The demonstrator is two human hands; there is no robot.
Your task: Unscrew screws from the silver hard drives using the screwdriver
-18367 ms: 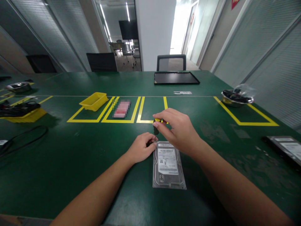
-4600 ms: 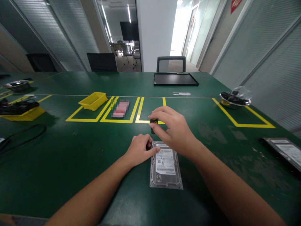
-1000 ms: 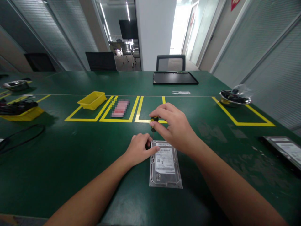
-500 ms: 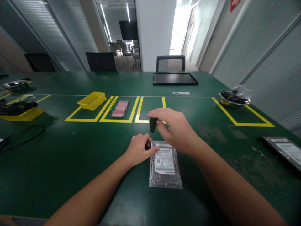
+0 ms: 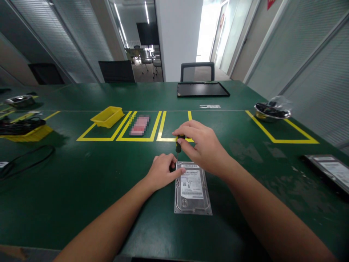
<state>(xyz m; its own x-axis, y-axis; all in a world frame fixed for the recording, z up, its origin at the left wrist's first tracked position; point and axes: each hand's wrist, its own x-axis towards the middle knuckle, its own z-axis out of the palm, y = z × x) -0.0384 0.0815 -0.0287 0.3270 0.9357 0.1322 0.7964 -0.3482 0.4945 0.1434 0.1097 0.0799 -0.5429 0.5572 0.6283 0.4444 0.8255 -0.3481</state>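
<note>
Where the tabletop [image 5: 81,174] lies nearest the person, the hard drive [image 5: 192,189] rests flat, label up, its length running away from them. The left hand [image 5: 163,174] curls against its far left corner, thumb on the lid, seemingly bracing it against sliding. Just beyond, the right hand [image 5: 203,147] pinches the screwdriver [image 5: 178,142] by its handle, upright, with the tip down at that same corner. Farther off stand a yellow bin [image 5: 108,116], a metal bowl [image 5: 272,111] and a black tray [image 5: 203,89].
</note>
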